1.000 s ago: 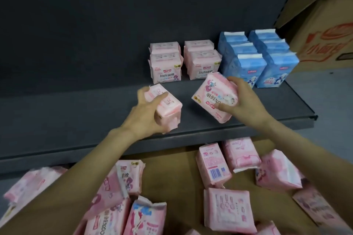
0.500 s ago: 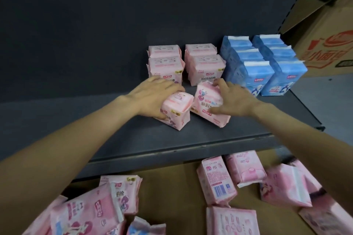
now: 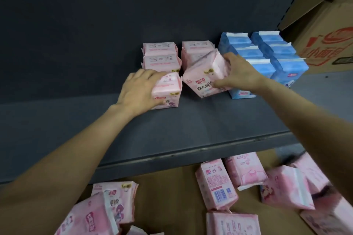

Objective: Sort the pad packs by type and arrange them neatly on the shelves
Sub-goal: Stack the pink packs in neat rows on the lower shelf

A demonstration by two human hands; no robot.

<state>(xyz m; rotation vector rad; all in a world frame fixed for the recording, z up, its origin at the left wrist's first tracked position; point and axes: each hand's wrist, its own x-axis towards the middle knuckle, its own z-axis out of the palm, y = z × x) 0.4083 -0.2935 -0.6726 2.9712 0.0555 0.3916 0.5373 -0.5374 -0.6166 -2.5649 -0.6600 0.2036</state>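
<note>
On shelf, both hands pushed pink packs back, prob aligned

The right hand covers part of the print on the tilted pink pack, the cardboard box is cut off at the right edge, and the loose pink packs run off the bottom.

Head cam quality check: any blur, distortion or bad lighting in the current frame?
Head view: dim, flat light, no glare; shelf edge bows from wide-angle distortion; loose pink packs at the bottom look soft; print on the pack in the right hand is readable.
</note>
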